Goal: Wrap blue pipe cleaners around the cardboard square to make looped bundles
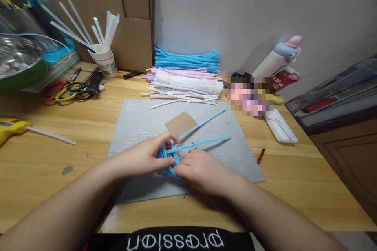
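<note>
Both hands close round a rounded bundle of bent blue pipe cleaners (168,170), held over the cutting mat. My left hand (157,152) grips it from the left, thumb across the front and fingers curled behind. From the right, my right hand (198,168) pinches its edge; some of those fingertips are hidden. Two long blue ends stick out of the bundle to the upper right. A square of brown cardboard (180,124) lies on the grey cutting mat (138,125) just beyond the hands.
Blue pipe cleaners (187,60) and white pipe cleaners (185,84) lie stacked by the wall. Scissors (73,89), a paper cup of glue sticks (106,64) and a yellow glue gun (13,127) are at left. A bottle (272,60) and a white case (281,125) stand right.
</note>
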`<act>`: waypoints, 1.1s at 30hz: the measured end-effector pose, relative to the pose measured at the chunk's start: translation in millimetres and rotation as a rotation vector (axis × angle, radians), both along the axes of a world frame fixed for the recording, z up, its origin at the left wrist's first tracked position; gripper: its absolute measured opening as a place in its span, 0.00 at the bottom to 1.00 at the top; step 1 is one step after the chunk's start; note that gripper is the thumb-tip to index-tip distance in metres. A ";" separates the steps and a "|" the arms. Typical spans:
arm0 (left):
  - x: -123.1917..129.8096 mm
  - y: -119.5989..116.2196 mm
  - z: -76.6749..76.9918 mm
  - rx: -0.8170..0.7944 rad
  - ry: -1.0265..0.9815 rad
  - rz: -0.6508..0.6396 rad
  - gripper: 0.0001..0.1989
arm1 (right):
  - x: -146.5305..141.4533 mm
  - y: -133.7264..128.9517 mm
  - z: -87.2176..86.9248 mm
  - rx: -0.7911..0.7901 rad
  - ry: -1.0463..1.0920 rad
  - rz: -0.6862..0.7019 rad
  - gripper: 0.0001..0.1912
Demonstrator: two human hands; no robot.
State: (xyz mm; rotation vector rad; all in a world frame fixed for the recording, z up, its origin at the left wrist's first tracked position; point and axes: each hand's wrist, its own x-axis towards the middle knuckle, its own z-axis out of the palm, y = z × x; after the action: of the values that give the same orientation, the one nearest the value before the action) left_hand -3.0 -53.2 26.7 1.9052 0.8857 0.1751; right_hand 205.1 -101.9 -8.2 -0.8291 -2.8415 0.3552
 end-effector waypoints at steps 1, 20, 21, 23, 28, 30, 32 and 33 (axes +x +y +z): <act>1.0 0.2 -0.6 0.001 0.011 -0.022 0.13 | 0.4 0.2 0.0 -0.001 -0.018 0.004 0.07; -5.9 14.0 -3.0 -0.764 -0.393 0.265 0.10 | 4.1 4.3 4.8 -0.344 0.270 -0.059 0.10; -6.0 14.7 -3.7 -0.759 -0.408 0.253 0.09 | 4.1 4.3 3.8 -0.321 0.258 -0.057 0.10; -5.7 16.0 -5.5 -0.760 -0.428 0.250 0.08 | 4.3 4.5 2.5 -0.289 0.245 -0.051 0.11; -3.4 16.3 -9.1 -0.780 -0.491 0.243 0.07 | 4.6 4.6 3.2 -0.251 0.255 -0.045 0.11; -2.6 15.4 -10.8 -0.787 -0.518 0.233 0.06 | 4.5 4.6 4.0 -0.254 0.250 -0.039 0.11; -1.7 14.5 -12.4 -0.794 -0.530 0.238 0.07 | 4.4 4.7 4.1 -0.252 0.244 -0.036 0.11; -1.1 14.1 -13.1 -0.801 -0.537 0.251 0.08 | 4.5 4.8 3.7 -0.248 0.242 -0.037 0.11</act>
State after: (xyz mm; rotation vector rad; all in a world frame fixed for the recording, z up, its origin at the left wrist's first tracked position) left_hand -4.1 -39.1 13.6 0.9325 0.6727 0.3934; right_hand 209.6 -97.1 -4.4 -0.8164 -2.5880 0.7602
